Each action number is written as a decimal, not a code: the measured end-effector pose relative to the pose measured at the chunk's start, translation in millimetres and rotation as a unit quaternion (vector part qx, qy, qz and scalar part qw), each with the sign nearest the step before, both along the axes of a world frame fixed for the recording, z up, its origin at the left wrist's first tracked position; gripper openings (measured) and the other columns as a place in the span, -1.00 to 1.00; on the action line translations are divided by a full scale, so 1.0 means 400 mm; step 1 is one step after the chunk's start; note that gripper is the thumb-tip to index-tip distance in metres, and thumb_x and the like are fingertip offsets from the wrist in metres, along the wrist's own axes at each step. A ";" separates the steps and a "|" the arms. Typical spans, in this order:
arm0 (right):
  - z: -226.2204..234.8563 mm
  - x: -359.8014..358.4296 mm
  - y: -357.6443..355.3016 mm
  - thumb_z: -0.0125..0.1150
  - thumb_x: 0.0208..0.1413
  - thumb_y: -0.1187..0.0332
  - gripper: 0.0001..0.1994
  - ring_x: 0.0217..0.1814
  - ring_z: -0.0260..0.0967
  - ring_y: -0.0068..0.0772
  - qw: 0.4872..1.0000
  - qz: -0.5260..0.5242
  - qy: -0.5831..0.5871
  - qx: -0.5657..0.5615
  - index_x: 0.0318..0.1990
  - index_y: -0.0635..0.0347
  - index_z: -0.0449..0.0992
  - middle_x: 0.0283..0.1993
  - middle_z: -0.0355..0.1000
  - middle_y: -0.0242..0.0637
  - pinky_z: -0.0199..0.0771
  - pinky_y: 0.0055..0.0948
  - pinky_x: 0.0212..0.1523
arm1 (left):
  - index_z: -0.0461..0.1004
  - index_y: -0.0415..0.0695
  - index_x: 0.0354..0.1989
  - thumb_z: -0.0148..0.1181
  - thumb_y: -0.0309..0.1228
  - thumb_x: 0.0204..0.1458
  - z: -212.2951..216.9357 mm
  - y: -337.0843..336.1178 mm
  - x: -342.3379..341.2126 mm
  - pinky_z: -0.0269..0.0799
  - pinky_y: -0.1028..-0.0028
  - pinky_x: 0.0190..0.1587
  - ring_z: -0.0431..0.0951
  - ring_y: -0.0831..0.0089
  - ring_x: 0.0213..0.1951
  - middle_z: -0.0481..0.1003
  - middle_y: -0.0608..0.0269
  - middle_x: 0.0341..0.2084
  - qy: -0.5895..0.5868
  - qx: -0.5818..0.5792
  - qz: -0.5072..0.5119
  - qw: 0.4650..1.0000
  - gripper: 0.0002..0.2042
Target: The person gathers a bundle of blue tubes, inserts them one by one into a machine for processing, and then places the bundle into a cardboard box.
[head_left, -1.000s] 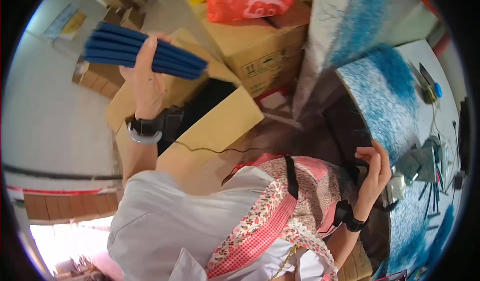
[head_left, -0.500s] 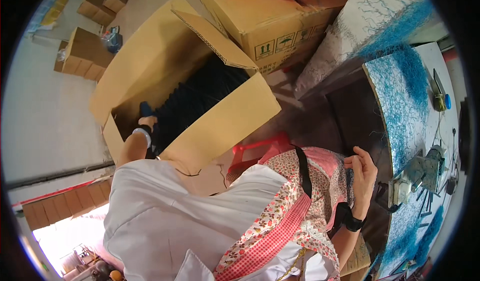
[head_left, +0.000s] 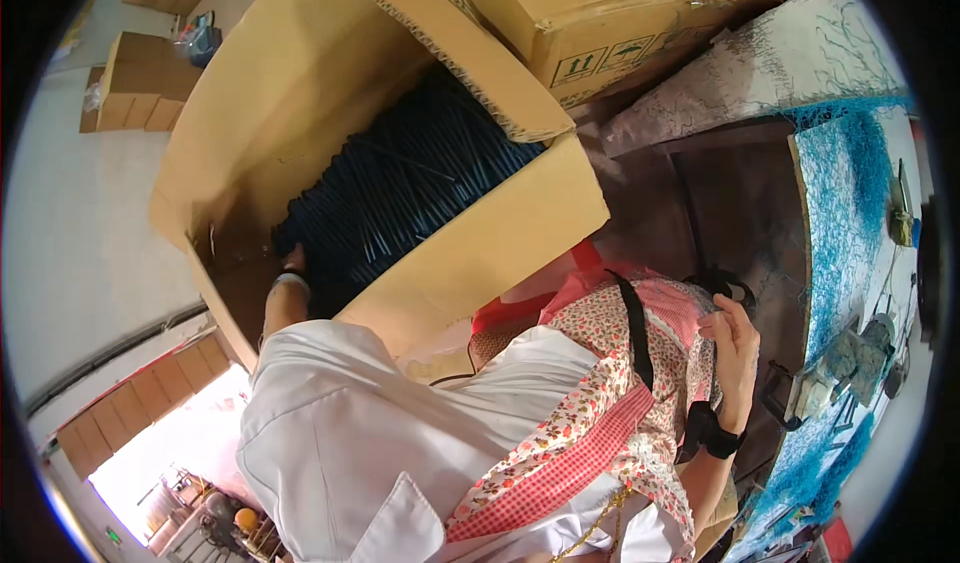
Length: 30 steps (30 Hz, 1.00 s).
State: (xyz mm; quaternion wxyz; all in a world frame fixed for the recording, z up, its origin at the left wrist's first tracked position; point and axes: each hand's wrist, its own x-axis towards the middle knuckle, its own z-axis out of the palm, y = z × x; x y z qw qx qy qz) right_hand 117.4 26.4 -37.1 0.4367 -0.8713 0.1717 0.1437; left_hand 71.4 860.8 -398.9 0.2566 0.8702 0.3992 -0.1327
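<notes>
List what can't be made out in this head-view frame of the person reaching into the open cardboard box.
- Left hand: head view, fingers sunk among the dark blue rods; grip not visible.
- Open cardboard box: its flap covers part of the rods, so the fill cannot be judged.
- Right hand: palm side turned away against the floral apron; whether it holds anything is unclear.
- Items on the blue-covered table: small, bent by the fisheye rim.

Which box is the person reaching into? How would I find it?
Look for the person's white sleeve at the bottom, then follow the left hand up from it. It goes into the big open cardboard box full of dark blue rods. The other boxes nearby are shut; only this one has its flaps open with rods showing inside.
</notes>
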 end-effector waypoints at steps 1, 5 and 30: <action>-0.007 -0.002 0.002 -0.03 0.17 0.45 -0.72 -0.35 0.40 -0.56 1.000 0.000 0.005 0.006 -0.02 0.42 0.39 -0.39 0.46 -0.28 0.41 -0.57 -0.25 | -0.01 -0.06 0.32 -0.02 -0.18 0.12 -0.013 -0.031 0.002 0.04 0.21 0.27 0.14 0.00 0.25 0.11 -0.04 0.25 -0.014 0.047 0.075 0.996 -0.39; -0.022 -0.022 0.003 -0.04 0.17 0.45 -0.72 -0.36 0.40 -0.56 1.000 0.013 0.018 0.010 -0.02 0.41 0.39 -0.40 0.47 -0.28 0.39 -0.57 -0.27 | 0.01 -0.12 0.31 0.07 -0.18 0.06 -0.044 -0.116 -0.004 0.03 0.19 0.27 0.15 -0.03 0.24 0.12 -0.11 0.24 -0.090 0.104 0.220 0.966 -0.35; -0.042 -0.083 -0.038 0.04 0.12 0.44 -0.74 -0.37 0.43 -0.51 0.997 0.046 -0.018 -0.063 -0.05 0.35 0.43 -0.34 0.50 -0.14 0.39 -0.54 -0.31 | 0.12 -0.12 0.25 -0.02 0.22 -0.04 0.415 -0.732 0.381 0.07 0.03 0.20 0.20 -0.06 0.17 0.14 -0.19 0.19 0.018 0.188 0.139 0.972 -0.21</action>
